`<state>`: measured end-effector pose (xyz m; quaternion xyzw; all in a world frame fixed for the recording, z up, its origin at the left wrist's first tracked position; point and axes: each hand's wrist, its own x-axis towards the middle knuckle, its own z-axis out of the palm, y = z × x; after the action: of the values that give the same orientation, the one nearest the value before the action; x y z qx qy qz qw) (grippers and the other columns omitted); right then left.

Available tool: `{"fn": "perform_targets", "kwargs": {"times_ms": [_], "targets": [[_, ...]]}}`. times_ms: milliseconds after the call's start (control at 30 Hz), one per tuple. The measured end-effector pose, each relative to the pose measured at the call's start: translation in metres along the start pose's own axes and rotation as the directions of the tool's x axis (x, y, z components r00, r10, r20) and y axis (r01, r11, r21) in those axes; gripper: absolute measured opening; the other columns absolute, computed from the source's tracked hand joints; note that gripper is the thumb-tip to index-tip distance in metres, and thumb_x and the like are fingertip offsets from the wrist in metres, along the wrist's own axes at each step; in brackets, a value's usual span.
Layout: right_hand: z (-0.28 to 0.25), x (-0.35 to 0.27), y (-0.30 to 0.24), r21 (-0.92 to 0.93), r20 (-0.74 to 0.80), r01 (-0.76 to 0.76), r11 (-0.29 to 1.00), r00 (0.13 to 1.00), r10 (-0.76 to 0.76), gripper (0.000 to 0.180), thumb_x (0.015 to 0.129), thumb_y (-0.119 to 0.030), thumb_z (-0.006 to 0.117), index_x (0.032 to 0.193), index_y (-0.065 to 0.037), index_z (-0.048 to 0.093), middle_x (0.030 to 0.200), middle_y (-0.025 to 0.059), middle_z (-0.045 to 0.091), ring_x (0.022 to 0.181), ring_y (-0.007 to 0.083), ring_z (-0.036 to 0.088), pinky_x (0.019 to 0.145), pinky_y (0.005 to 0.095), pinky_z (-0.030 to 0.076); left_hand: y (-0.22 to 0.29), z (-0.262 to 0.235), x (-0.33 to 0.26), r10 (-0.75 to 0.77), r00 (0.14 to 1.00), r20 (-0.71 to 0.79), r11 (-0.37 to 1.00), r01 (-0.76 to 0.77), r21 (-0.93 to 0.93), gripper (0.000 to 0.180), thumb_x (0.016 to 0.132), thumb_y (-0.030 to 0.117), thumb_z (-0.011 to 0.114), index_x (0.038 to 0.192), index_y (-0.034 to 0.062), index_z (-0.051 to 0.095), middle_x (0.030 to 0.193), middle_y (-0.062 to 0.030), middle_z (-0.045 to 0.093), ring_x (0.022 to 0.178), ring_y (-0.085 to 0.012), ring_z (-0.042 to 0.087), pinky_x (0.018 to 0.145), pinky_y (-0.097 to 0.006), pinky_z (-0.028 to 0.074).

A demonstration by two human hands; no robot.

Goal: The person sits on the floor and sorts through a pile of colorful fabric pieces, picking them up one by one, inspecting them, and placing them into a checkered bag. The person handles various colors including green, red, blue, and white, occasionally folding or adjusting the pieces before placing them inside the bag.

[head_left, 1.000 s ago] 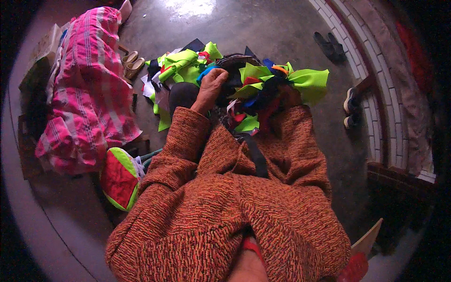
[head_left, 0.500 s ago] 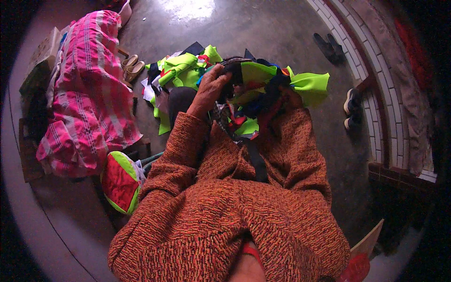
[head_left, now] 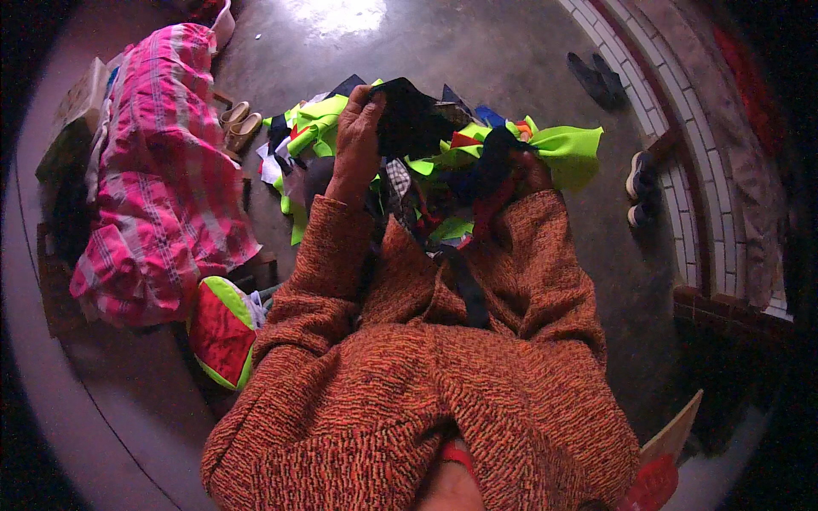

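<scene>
My left hand (head_left: pixel 358 140) is closed on the edge of a black piece of cloth (head_left: pixel 413 115), raised above a heap of fabric scraps. My right hand (head_left: pixel 532 172) is closed round a bunch of scraps; dark navy cloth (head_left: pixel 494 162) and a bright yellow-green piece (head_left: pixel 569 155) stick out of it. Part of that hand is hidden by the cloth. Between my hands lie more scraps, among them a checked strip (head_left: pixel 399 186) and a yellow-green one (head_left: pixel 452 228). To the left of my left hand, the pile of yellow-green and white scraps (head_left: pixel 313 128) spreads over the floor.
On the left a pink plaid cloth (head_left: pixel 162 170) covers a piece of furniture. Beige shoes (head_left: pixel 241 126) stand beside it. A red and yellow-green padded item (head_left: pixel 223 332) lies near my left elbow. Dark slippers (head_left: pixel 595 81) and a pair of shoes (head_left: pixel 639 187) are along the right side.
My left hand has drawn up the black cloth, which now hangs spread out from the fingers. My right hand stays nearly in place with its bunch of scraps.
</scene>
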<state>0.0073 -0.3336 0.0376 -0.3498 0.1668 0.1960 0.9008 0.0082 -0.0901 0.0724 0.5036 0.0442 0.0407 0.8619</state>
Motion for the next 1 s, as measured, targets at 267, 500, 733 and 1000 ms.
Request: {"fn": "perform_targets", "kwargs": {"times_ms": [267,500,733,1000], "targets": [[-0.002,-0.006,-0.004,0.025,-0.043,0.01,1.0,0.999,-0.009,0.047,0.071,-0.022,0.066,0.112,-0.006,0.051,0.101,0.0126,0.059,0.09,0.0266,0.058,0.082,0.0417,0.048,0.0,0.005,-0.004,-0.028,1.0,-0.009,1.0,0.028,-0.015,0.012,0.088,0.016,0.051,0.095,0.0068,0.054,0.084,0.0013,0.057,0.074,-0.0061,0.053,0.067,-0.02,0.045],[-0.003,-0.008,-0.012,0.064,-0.078,-0.001,0.998,0.997,0.006,0.047,0.071,-0.023,0.066,0.112,-0.006,0.05,0.101,0.0128,0.059,0.09,0.0268,0.058,0.082,0.042,0.048,-0.039,-0.014,0.005,-0.152,0.982,0.115,0.951,0.114,0.287,0.03,0.084,0.019,0.058,0.107,0.0005,0.05,0.097,-0.0053,0.057,0.087,-0.0131,0.054,0.078,-0.026,0.044],[0.006,-0.014,-0.005,0.113,-0.139,-0.026,0.993,0.989,0.042,0.047,0.071,-0.023,0.066,0.112,-0.006,0.05,0.102,0.013,0.058,0.09,0.027,0.058,0.083,0.0424,0.048,-0.069,-0.005,-0.008,-0.154,0.971,0.184,0.876,0.049,0.479,0.037,0.08,0.016,0.063,0.11,-0.0004,0.049,0.11,-0.0124,0.054,0.105,-0.0234,0.052,0.085,-0.031,0.044],[0.001,-0.014,-0.005,0.117,0.009,-0.138,0.983,0.99,0.138,0.042,0.077,-0.026,0.06,0.112,-0.005,0.051,0.101,0.0124,0.058,0.091,0.0252,0.058,0.082,0.0402,0.048,-0.066,0.037,-0.024,-0.146,0.937,0.317,0.847,-0.047,0.529,0.025,0.08,0.018,0.065,0.098,0.0026,0.057,0.089,-0.0029,0.061,0.083,-0.0087,0.055,0.072,-0.023,0.045]]}}
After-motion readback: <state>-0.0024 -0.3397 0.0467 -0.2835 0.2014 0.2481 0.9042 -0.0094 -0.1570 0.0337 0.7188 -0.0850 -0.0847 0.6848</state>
